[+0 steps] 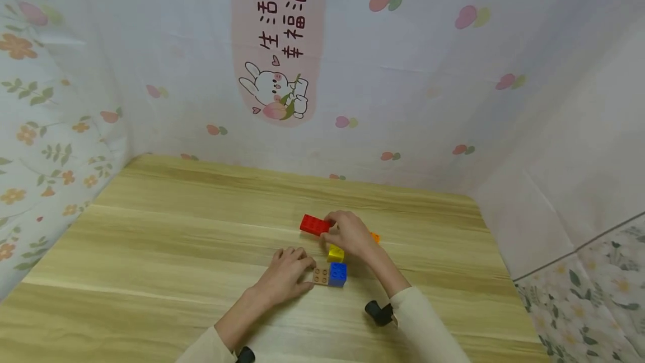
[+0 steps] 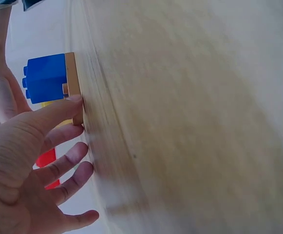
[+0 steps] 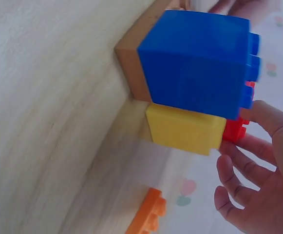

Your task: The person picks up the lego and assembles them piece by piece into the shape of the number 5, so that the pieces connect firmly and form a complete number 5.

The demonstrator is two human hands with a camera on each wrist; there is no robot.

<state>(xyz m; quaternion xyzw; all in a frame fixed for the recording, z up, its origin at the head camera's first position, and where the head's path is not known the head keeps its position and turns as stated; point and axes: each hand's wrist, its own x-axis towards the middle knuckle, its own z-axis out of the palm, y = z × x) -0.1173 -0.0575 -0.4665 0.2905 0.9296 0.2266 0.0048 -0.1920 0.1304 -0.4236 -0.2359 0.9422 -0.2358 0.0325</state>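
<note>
My left hand (image 1: 286,276) steadies a tan building-block plate (image 1: 321,276) at its left end, its thumb and index finger pinching the edge. On the right half of that plate stands a blue block (image 1: 338,274) with studs on top. Behind the blue block sits a yellow block (image 3: 182,129). My right hand (image 1: 350,232) reaches past the yellow block and grips the right end of a red block (image 1: 313,224) between thumb and fingers. In the right wrist view the blue and yellow blocks hide much of the red block (image 3: 235,127).
An orange block (image 1: 375,237) lies to the right, partly behind the right hand. The wood-grain tabletop (image 1: 201,228) meets a patterned cloth (image 1: 403,71) at the back and sides. Black camera mounts (image 1: 379,313) sit on the wrists.
</note>
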